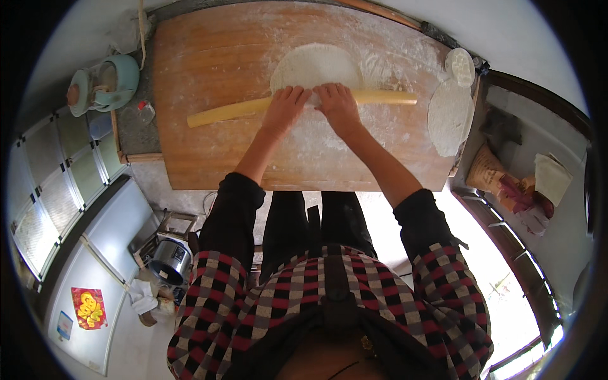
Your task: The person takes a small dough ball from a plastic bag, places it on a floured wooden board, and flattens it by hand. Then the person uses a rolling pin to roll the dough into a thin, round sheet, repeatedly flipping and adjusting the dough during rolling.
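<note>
A long yellow rolling pin (228,112) lies across a floured wooden board (209,156). Near its middle, my left hand (287,107) and my right hand (338,104) are closed over it, side by side, with the thumbs turned towards each other. Some dough seems wrapped around the pin between the hands, though the fingers hide most of it. Beyond my fingertips a round, thin sheet of dough (318,64) spreads flat on the board. At the board's right end lies another flat sheet of dough (449,118).
A pale round object (460,67) sits at the board's far right corner. Left of the board are a light green appliance (116,83) and a small clear container with a red top (145,111). A metal pot (170,261) stands low at the left, and sacks (489,173) lie at the right.
</note>
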Tool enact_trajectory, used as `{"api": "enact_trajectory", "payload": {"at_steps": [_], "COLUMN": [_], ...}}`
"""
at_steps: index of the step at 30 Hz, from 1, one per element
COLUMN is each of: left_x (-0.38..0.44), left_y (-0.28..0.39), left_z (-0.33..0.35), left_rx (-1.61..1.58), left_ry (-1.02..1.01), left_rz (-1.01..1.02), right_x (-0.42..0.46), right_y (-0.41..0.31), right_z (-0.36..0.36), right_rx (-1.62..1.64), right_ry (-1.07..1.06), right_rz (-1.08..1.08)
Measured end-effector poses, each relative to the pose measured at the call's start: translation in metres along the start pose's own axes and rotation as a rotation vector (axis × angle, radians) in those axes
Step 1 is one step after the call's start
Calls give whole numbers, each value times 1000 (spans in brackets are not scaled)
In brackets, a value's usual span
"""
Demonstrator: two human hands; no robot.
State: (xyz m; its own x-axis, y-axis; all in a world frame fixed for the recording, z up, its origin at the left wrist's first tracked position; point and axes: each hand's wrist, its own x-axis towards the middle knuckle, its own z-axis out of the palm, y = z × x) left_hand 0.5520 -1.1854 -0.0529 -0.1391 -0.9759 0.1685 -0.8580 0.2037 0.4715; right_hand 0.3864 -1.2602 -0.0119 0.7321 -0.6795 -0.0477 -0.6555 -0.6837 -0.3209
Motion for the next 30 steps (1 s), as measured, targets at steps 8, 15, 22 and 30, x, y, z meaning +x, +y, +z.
{"api": "enact_trajectory", "payload": {"at_steps": [8, 15, 22, 30], "left_x": [-34, 13, 26, 91], "left_y": [24, 18, 53, 12], "left_z": [-10, -13, 3, 7], "left_rx": [-60, -97, -122, 206], "left_ry": [-63, 59, -51, -60], "left_rz": [-85, -319, -431, -494], "right_x": [-76, 16, -14, 68], "right_y": [-62, -19, -15, 26], "right_z": [6, 20, 18, 12], "right_rx": [176, 24, 39, -41], "right_ry": [26, 48, -26, 81], "right_rz": [201, 199, 312, 271]}}
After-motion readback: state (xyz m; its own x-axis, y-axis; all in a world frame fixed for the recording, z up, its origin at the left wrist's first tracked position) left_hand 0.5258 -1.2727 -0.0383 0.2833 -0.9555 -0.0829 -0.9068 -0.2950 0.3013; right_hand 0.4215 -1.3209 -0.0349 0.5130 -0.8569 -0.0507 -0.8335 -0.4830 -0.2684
